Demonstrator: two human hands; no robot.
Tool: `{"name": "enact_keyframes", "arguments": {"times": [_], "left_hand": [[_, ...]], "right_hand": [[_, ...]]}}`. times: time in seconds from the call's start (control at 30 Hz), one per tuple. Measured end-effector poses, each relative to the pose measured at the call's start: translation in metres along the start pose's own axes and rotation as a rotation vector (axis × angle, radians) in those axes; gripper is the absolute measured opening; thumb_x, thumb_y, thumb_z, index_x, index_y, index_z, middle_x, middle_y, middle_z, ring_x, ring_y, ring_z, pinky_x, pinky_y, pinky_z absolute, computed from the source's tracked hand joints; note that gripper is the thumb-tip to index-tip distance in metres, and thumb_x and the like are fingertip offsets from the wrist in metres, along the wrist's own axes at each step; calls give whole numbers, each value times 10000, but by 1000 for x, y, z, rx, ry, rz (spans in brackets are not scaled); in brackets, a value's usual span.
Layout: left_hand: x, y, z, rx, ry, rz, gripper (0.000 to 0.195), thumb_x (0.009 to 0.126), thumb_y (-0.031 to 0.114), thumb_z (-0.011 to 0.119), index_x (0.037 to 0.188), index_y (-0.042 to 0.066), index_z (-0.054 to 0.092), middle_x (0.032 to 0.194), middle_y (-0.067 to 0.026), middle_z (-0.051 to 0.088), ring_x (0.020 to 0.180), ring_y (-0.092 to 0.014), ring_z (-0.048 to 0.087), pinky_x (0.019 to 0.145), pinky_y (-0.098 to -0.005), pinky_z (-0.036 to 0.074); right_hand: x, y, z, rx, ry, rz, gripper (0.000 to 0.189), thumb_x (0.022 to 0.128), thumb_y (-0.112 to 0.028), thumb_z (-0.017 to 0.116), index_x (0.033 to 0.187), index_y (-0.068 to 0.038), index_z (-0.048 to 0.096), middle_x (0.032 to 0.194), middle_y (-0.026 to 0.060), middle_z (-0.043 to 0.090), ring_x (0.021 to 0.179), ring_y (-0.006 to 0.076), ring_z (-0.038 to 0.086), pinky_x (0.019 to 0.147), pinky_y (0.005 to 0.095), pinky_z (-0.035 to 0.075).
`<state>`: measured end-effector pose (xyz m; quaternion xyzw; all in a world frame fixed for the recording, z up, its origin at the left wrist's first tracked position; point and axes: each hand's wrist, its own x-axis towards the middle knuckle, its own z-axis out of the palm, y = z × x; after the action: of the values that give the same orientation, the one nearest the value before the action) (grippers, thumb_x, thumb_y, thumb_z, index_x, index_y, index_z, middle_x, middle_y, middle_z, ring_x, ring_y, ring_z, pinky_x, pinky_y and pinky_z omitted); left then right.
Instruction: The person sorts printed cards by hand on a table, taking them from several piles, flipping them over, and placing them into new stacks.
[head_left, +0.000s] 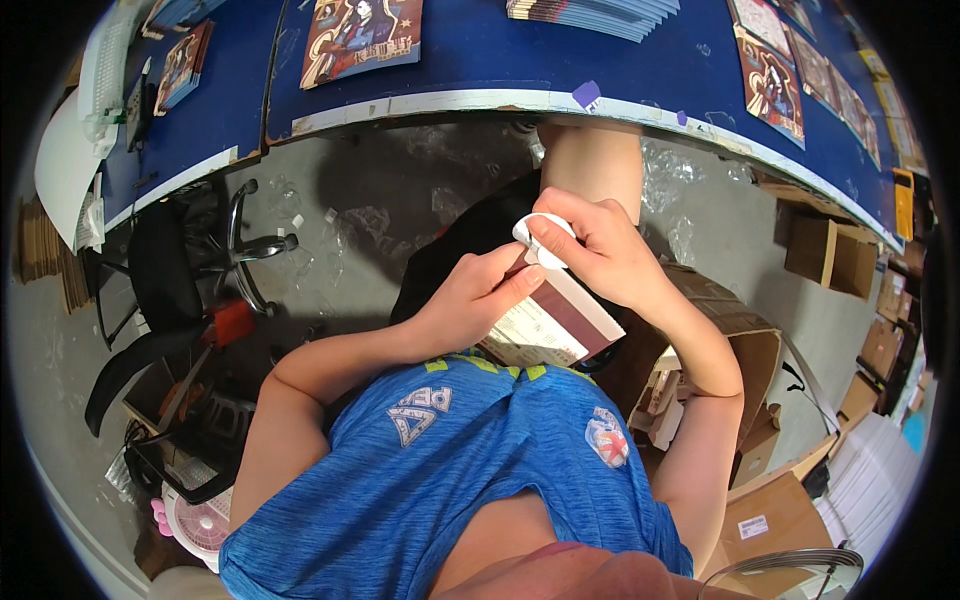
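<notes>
In the middle of the head view, above my lap, my left hand (484, 296) pinches the upper corner of a flat printed card or thin box (555, 322), maroon and cream with writing on it. Close by, my right hand (592, 236) grips a small white rounded object (551, 232), its thumb pressed on top, at that same corner. Whether the white object is a tape dispenser or a roll of stickers I cannot tell. My fingertips nearly meet there. The lower edge of the printed piece lies against my blue shirt (465, 465).
Ahead runs the edge of a blue-topped table (480, 67) with stacks of illustrated booklets (364, 37). A black office chair (161, 262) stands left. At right are an open cardboard box (750, 345) and smaller cartons (832, 255). Clear plastic scraps (367, 221) litter the floor.
</notes>
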<state>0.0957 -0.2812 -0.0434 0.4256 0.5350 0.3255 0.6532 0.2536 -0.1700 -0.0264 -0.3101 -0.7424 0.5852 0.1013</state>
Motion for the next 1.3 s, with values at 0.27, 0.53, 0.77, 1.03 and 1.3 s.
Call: {"name": "enact_keyframes", "arguments": {"times": [0.27,0.53,0.77,1.03,1.3], "left_hand": [[-23,-28,-13,-275,245,-21,178,960,175,522,976,8,584,873,-3,606,788,-47,535,697,-215,450],[-8,2,-39,130,290,412,108,932,67,536,998,0,590,791,-62,622,704,-79,553,634,-225,442],[30,47,-43,296,164,847,124,940,48,498,1041,-15,534,983,-169,630,934,-215,614,835,-317,488],[36,80,-51,-95,379,871,192,965,76,490,1137,-4,460,1014,-78,569,909,-105,553,823,-243,452],[73,78,-31,153,444,1213,468,882,131,606,1226,13,311,1159,-194,481,1014,-248,533,887,-371,436]], "right_hand": [[-52,8,-14,-166,-130,54,212,912,-227,565,796,-49,561,597,124,527,508,270,522,502,330,398],[-72,15,-92,-321,707,158,209,959,-209,522,896,-20,585,602,-17,479,568,46,386,507,227,332],[98,39,-204,-769,827,7,339,864,-386,615,969,-65,586,779,188,650,764,366,637,677,415,481],[129,38,-220,-766,1192,-439,294,915,-309,536,929,-37,648,920,165,655,886,304,611,785,376,461],[12,-35,-30,89,526,-739,899,863,-524,523,1460,31,143,1450,233,311,1337,336,329,1093,428,227]]}}
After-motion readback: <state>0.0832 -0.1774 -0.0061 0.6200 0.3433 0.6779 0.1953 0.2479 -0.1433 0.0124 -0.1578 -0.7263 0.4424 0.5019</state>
